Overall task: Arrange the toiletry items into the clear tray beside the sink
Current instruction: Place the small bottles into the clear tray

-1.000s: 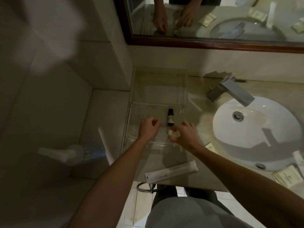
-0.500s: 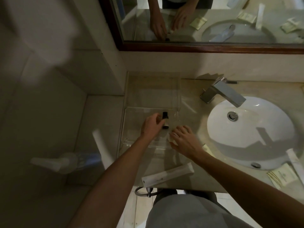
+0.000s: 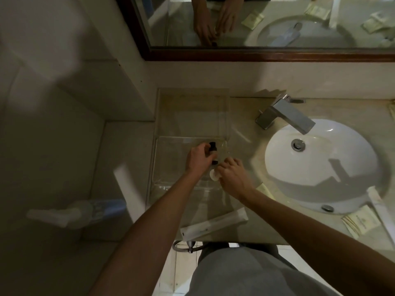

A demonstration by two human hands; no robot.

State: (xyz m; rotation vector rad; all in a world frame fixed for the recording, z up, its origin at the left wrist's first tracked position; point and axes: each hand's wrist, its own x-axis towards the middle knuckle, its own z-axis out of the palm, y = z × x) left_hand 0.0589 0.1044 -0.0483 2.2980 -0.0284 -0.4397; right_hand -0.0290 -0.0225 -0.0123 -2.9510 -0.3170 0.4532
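Observation:
A clear tray lies on the counter left of the sink. Inside it my left hand grips a small bottle with a black cap. Beside it, my right hand reaches over the tray's right wall with its fingers on a small round white item. A long white packet lies on the counter's front edge. Cream sachets and a white tube rest right of the sink. Another sachet peeks out under my right wrist.
The white basin and its chrome tap fill the counter's right side. A taller clear box stands behind the tray, against the wall. A mirror hangs above. A spray bottle sits low at the left.
My left hand moved right and closed on the black-capped bottle. My right hand stayed at the tray's right edge, on the round white item.

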